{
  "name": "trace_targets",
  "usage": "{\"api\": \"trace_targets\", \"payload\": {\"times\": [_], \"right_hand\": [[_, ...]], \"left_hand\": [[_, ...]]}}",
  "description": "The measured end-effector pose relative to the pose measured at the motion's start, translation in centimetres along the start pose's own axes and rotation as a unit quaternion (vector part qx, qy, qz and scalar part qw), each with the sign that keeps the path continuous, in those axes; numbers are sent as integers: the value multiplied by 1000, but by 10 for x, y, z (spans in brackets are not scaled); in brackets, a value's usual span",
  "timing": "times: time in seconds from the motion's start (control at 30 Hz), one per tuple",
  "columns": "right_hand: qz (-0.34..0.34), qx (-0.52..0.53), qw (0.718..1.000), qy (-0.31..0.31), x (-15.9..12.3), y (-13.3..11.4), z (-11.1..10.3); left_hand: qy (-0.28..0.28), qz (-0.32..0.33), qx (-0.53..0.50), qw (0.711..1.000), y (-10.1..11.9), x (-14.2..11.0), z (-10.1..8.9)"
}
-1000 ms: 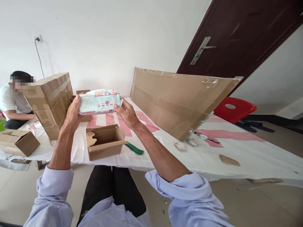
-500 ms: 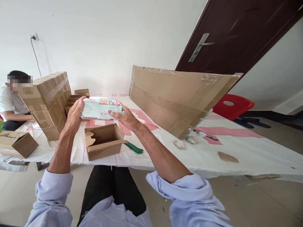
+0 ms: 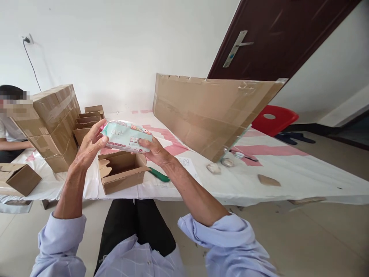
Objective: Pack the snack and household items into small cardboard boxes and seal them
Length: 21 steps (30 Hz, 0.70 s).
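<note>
A pale mint pack of wet wipes [image 3: 122,136] with printed pictures is held up above the table, slightly tilted. My right hand [image 3: 157,148] grips its right end, thumb on the front face. At the left end, my left hand [image 3: 90,146] has its thumb against the lower corner and its fingers round the upper edge. Right below the pack stands an open cardboard box [image 3: 123,182], flaps up. Beside this box lies a green-handled tool [image 3: 159,175]; its other end is hidden behind the box.
Taped cartons [image 3: 53,127] are stacked at left, with several open boxes [image 3: 89,117] behind. A closed carton [image 3: 21,179] sits at the near left edge. A large cardboard sheet [image 3: 207,111] stands across the table. Tape rolls [image 3: 213,168] and a cardboard scrap [image 3: 268,180] lie right. A person [image 3: 11,132] sits far left.
The pack has come lower over the open box and turned to a tilt. My left hand has shifted its hold at the left end. The whole view has swung slightly to the right.
</note>
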State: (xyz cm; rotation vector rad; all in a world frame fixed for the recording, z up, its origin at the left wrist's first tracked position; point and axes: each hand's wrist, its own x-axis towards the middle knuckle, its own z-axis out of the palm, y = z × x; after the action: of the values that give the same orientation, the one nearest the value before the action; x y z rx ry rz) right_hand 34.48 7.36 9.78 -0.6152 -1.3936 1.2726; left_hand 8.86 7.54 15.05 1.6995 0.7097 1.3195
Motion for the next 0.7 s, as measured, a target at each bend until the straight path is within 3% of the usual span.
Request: {"api": "trace_targets", "payload": {"times": [0.2,0.4,0.7], "right_hand": [[-16,-1,1000,10,-4,0,-3],[14,37,999,32,2,-1,-7],[-6,15,999,31,12,-3,-4]], "left_hand": [[-11,-23,40,999,2,0,4],[-62,8,16,998,4,2,5],[-34,13,7,999,2,1,0]]}}
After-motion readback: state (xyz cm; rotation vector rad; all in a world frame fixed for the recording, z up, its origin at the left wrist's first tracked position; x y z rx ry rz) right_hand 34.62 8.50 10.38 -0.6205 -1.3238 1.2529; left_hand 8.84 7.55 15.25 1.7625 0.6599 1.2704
